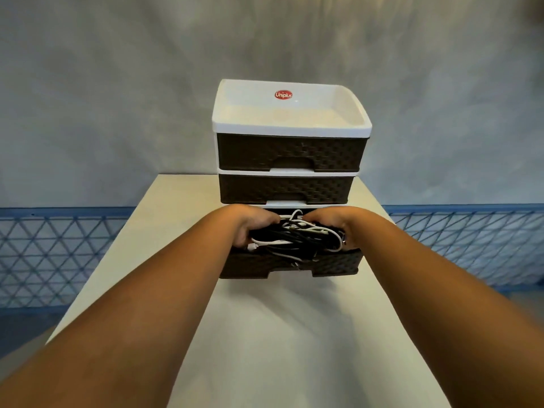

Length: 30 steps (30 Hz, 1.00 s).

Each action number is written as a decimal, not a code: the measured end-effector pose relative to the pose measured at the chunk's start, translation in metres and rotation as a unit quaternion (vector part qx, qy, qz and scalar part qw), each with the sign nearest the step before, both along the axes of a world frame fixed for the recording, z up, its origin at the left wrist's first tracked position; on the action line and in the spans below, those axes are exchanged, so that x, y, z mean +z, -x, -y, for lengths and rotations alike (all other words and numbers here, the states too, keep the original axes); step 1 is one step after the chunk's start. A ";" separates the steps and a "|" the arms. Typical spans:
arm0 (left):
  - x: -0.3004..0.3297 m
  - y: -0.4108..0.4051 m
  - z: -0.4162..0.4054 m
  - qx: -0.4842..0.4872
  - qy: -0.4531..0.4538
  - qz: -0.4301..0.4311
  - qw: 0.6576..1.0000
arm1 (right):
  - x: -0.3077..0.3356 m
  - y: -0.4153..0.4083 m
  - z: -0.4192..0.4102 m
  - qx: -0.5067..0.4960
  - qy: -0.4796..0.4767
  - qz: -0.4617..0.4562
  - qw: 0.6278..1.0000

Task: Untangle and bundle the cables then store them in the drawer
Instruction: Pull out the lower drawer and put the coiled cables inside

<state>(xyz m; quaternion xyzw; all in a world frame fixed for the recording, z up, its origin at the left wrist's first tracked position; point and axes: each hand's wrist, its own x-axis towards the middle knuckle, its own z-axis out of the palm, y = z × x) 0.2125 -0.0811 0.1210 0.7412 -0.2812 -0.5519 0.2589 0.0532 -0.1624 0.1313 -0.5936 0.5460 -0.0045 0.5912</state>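
Two bare forearms reach forward; the left hand [253,223] and right hand [334,223] curl their fingers around a tangled bundle of black and white cables [294,238], held over the pulled-out bottom drawer [291,265]. Three woven-textured brown plastic drawers fill a white-topped drawer unit [291,122] on a pale table [176,207].
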 end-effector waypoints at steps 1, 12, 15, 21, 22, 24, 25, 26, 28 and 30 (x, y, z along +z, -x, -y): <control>0.000 -0.001 0.000 0.001 0.001 0.003 1.000 | -0.002 -0.002 0.001 0.005 -0.002 0.003 1.000; 0.001 -0.015 0.002 0.011 0.044 0.065 0.997 | -0.019 -0.018 0.014 -0.058 -0.010 0.053 0.997; 0.002 -0.013 0.002 -0.039 0.058 0.190 0.979 | -0.021 -0.023 0.012 -0.068 0.021 0.056 0.996; 0.009 -0.006 -0.012 -0.134 0.101 0.383 0.909 | -0.023 -0.019 0.008 -0.040 0.139 0.023 0.989; 0.009 -0.006 -0.014 -0.135 0.111 0.388 0.905 | -0.024 -0.017 0.008 -0.031 0.148 0.019 0.988; 0.008 -0.004 -0.018 -0.141 0.131 0.391 0.900 | -0.026 -0.012 0.010 -0.021 0.152 0.019 0.988; 0.008 -0.002 -0.020 -0.143 0.142 0.391 0.898 | -0.026 -0.010 0.010 -0.019 0.154 0.016 0.988; 0.007 -0.001 -0.022 -0.145 0.154 0.388 0.897 | -0.026 -0.008 0.010 -0.016 0.159 0.009 0.987; 0.003 0.000 -0.024 -0.148 0.174 0.377 0.898 | -0.024 -0.005 0.011 0.006 0.190 -0.014 0.982; -0.001 0.001 -0.026 -0.152 0.187 0.367 0.898 | -0.019 0.000 0.008 0.053 0.258 -0.050 0.963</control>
